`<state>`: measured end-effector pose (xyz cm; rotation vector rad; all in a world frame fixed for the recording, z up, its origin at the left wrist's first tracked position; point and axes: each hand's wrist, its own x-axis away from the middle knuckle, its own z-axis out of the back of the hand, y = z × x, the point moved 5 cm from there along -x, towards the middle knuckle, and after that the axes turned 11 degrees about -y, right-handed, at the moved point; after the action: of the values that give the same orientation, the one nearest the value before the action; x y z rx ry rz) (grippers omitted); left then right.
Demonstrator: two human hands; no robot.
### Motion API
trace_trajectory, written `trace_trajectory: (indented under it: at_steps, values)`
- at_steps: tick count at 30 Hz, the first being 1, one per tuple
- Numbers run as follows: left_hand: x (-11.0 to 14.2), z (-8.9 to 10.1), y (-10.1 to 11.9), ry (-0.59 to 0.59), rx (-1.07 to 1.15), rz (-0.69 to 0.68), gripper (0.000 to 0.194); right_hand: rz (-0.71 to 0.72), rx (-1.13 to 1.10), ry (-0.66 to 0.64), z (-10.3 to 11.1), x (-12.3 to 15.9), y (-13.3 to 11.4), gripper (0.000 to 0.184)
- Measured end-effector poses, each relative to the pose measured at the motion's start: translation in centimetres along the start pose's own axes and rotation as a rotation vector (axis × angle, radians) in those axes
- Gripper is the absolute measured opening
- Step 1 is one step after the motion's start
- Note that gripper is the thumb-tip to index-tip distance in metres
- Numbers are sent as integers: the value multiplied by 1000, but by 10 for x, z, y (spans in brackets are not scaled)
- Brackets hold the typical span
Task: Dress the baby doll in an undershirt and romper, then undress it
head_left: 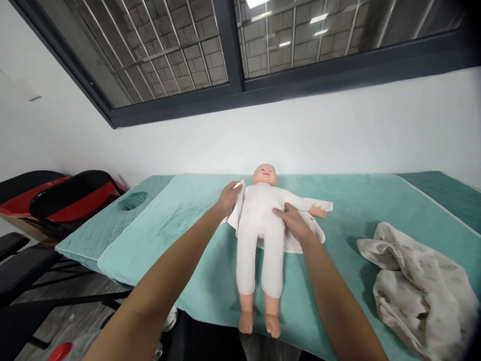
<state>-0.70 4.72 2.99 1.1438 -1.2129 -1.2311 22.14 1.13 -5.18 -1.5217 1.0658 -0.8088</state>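
Note:
A baby doll with a white cloth body lies on its back, head toward the wall and bare feet toward me. Under it is spread a small white baby shirt, with one sleeve beneath the doll's outstretched arm on the right. My left hand is closed on the shirt's edge, lifted beside the doll's shoulder on the left. My right hand grips the doll's side at the waist, thumb on the belly; its other fingers are partly hidden. The doll's arm on the left is hidden behind the cloth and my hand.
The doll lies on a padded bed with a green cover, which has a face hole at left. A crumpled printed cloth rests at right. Red and black chairs stand at left. Behind are a white wall and a barred window.

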Motion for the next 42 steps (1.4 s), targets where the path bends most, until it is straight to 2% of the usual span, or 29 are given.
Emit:
trace_trajectory:
  at_steps: [4,8,11,13,15,17,18,20,22,24,26,29,31,33,36,39,40,42]
  values:
    - [4,-15,10,-29,-44,4,32,-40,-45,-77,-9,-5,6,45]
    - [17,-38,26,-140,-188,0,30,-152,36,-15,-5,-9,17,53]
    - [33,-59,29,-295,-330,73,27,-157,78,-28,-5,-9,19,55]
    - [46,-74,24,-439,-354,175,32,-113,81,-80,-8,-8,17,53]
    - [57,-86,21,-561,-344,209,37,-61,82,-153,-13,-7,12,53]
    - [61,-91,23,-587,-358,107,35,-13,72,-221,-19,-6,8,55]
    - [60,-90,25,-544,-387,17,31,13,61,-242,-21,-5,5,56]
    - [53,-82,31,-374,-472,-159,23,58,42,-252,-22,-6,2,55]
    - [45,-73,33,-196,-572,-271,19,97,38,-248,-21,-8,1,53]
    - [36,-74,32,-122,-716,-352,21,133,38,-265,-21,-11,2,53]
    - [28,-90,30,-171,-929,-452,29,168,53,-281,-21,-13,4,54]
    - [16,-132,24,-326,-1257,-588,53,175,125,-303,-21,-15,9,47]
    - [6,-157,21,-387,-1422,-655,62,154,247,-316,-18,-16,10,38]
    - [-6,-170,19,-420,-1554,-689,56,143,405,-250,-6,-18,7,30]
    - [-23,-168,14,-453,-1665,-661,42,134,565,40,30,-19,-4,24]
    - [-29,-155,11,-451,-1726,-667,42,-35,778,417,71,-12,-8,26]
    - [-29,-151,10,-451,-1748,-680,44,-116,864,503,80,-8,-8,27]
    - [-28,-147,8,-449,-1784,-694,44,-242,945,552,90,-4,-4,26]
